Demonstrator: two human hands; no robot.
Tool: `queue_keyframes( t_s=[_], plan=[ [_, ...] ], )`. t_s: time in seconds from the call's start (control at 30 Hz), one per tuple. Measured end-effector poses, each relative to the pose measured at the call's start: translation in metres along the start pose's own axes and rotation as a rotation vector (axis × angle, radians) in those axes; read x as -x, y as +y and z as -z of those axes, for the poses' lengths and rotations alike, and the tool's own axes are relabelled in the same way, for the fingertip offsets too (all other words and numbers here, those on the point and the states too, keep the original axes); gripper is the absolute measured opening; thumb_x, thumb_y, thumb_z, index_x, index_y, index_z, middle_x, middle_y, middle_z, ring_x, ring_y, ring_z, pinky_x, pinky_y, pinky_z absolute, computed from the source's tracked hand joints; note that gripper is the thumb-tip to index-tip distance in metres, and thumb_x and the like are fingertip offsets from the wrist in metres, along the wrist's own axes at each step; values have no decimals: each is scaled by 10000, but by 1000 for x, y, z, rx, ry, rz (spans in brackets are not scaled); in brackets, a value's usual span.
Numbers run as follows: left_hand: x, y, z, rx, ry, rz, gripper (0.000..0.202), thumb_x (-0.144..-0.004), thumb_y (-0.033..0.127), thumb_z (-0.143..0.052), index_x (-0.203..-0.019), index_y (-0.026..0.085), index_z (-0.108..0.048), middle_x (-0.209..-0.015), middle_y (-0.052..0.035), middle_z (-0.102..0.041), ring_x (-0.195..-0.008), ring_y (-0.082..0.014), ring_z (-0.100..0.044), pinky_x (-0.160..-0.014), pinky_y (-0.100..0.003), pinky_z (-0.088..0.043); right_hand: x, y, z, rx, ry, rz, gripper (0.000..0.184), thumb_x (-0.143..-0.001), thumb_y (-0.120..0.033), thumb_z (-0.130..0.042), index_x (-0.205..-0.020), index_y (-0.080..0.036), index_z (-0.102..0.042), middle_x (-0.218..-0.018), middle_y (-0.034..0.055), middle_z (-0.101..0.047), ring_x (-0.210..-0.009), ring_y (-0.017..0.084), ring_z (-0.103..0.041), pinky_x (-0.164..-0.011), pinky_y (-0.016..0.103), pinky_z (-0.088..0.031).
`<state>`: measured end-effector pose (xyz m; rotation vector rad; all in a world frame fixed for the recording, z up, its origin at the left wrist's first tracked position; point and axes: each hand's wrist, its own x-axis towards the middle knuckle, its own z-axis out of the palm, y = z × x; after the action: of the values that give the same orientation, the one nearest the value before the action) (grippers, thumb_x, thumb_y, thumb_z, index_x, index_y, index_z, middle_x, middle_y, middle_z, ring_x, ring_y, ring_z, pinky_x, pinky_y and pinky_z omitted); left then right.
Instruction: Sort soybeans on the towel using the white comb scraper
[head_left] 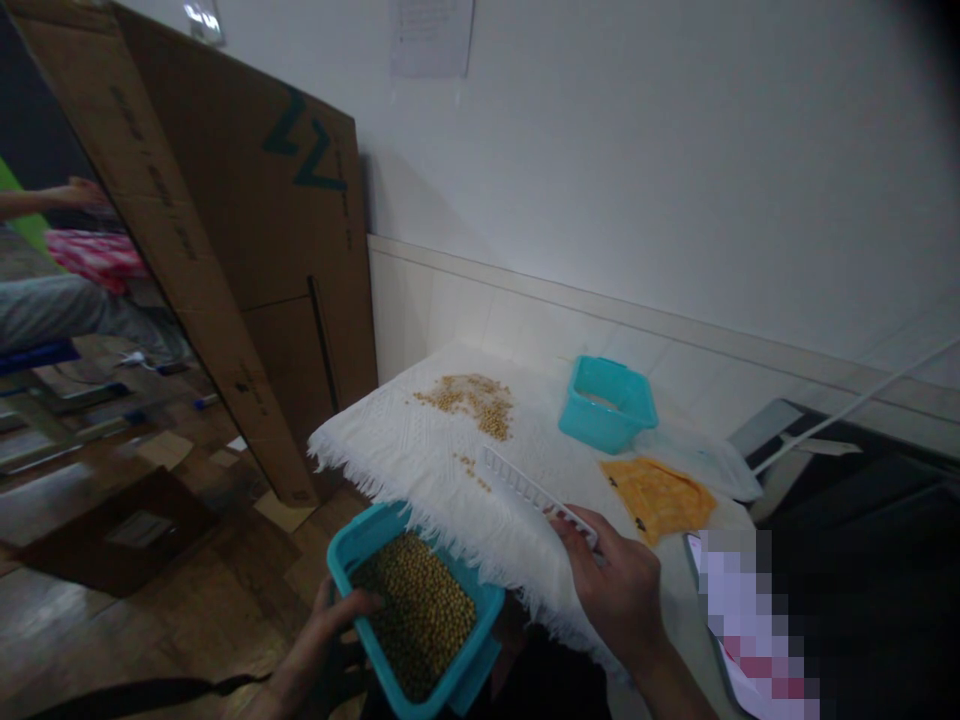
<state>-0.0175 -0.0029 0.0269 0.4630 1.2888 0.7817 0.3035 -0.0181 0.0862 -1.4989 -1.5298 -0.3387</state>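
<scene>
My left hand (pixel 337 625) grips the rim of a turquoise plastic container (pixel 489 598), its thumb over the edge. Soybeans (pixel 424 610) fill much of that container, which is held tilted just below the table's fringed edge. My right hand (pixel 619 580) is closed on one end of a long white plastic piece with a row of slots (pixel 525 487); its exact kind is unclear. The far end of this piece rests on or just above the white cloth (pixel 390 440), close to a few loose soybeans (pixel 472 472). A larger soybean pile (pixel 480 400) is spread farther back.
A second turquoise container (pixel 604 410) stands near the wall, with an orange cloth (pixel 660 495) and clear plastic beside it. A phone (pixel 742 620) lies at the right edge. A tall cardboard box (pixel 247 220) stands left; beyond it, a person's arm (pixel 45 200) shows.
</scene>
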Motion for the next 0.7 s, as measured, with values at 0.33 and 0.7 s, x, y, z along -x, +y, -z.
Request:
queue_keyframes(
  t_s=[0.33, 0.7],
  plan=[
    [-8, 2, 6, 19, 16, -1, 961, -699, 534, -943, -1535, 375, -496, -1043, -42, -808, -909, -379, -839, -815, -500, -668, -2, -4, 2, 36, -49, 114, 610, -1230, -582, -524, -962, -203, -919, -755, 73, -884, -541, 201, -823, -573, 231, -621],
    [-17, -4, 15, 75, -43, 1, 995, -712, 516, -961, -1562, 402, -457, -1066, -26, -799, -1008, -394, -841, -816, -474, -678, 7, 2, 8, 67, -99, 159, 539, -1224, -529, -560, -995, -215, -933, -754, 55, -885, -543, 204, -832, -585, 226, -645]
  ],
)
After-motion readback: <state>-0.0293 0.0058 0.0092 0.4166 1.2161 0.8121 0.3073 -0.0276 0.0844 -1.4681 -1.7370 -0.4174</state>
